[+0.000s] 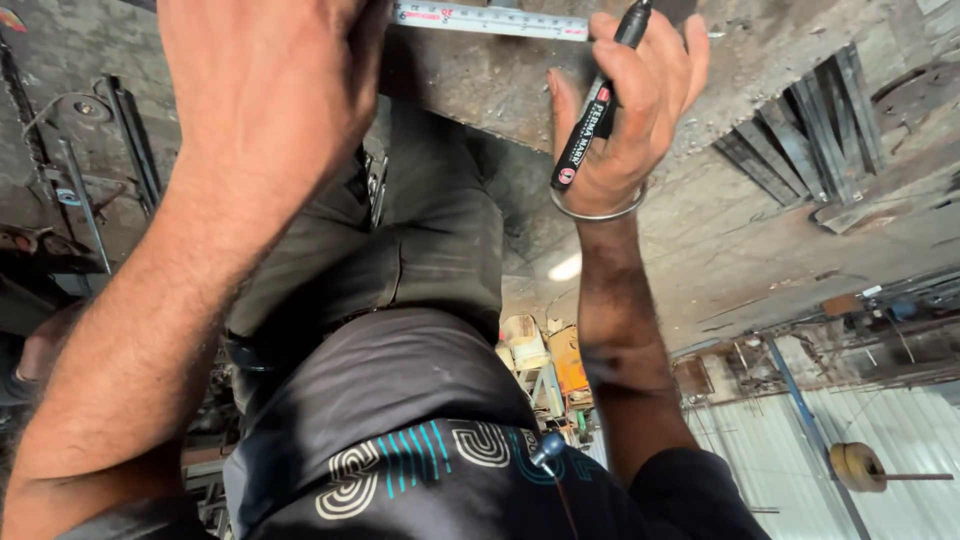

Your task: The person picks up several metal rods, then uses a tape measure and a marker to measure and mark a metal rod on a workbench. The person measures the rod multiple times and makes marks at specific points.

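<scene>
1. Right hand [625, 110] is closed around a black marker pen [595, 105], the barrel running across the palm under the curled fingers, its tip up at the edge of the measuring tape [490, 20].
2. Left hand [265, 90] lies flat and spread, pressing down where the tape runs out from under it; whether it pinches the tape or only pins it cannot be told, since the back of the hand hides the fingers.
3. Both hands work at the top of the view on a rough, grey metal plate [520, 90], which serves as the surface; the tape lies flat along it between the two hands.
4. By its look the marker is light, stiff and smooth, so it is best held along the barrel near the tip for a steady line.
5. The tape appears to be a thin, springy blade likely to slide or curl unless pressed flat against the plate.
6. A thin metal bangle [598, 212] sits on the right wrist, and stacked steel bars [800, 130] lie well apart to the right.
</scene>
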